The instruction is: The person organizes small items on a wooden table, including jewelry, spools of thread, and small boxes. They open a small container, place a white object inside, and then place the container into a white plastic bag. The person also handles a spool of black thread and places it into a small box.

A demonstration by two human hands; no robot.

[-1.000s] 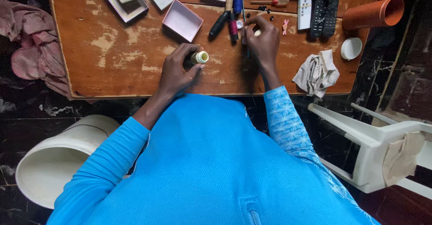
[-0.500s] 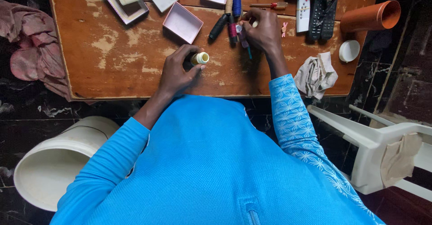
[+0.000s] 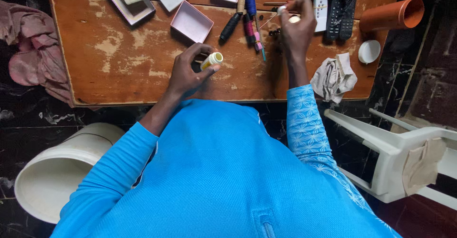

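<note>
The left hand grips a small yellow-capped bottle; the right hand pinches a small white piece near an empty pink box on the counter.

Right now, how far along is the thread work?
Done: pink box open, spools laid out on the table. In hand: left hand holds a yellow spool; right hand pinches a small white piece with thread running from it. Left: nothing looks sewn or strung; loose beads lie on the table.

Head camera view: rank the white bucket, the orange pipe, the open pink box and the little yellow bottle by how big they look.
1. white bucket, though it lies nearer the camera
2. orange pipe
3. open pink box
4. yellow bottle, in the left hand
</note>
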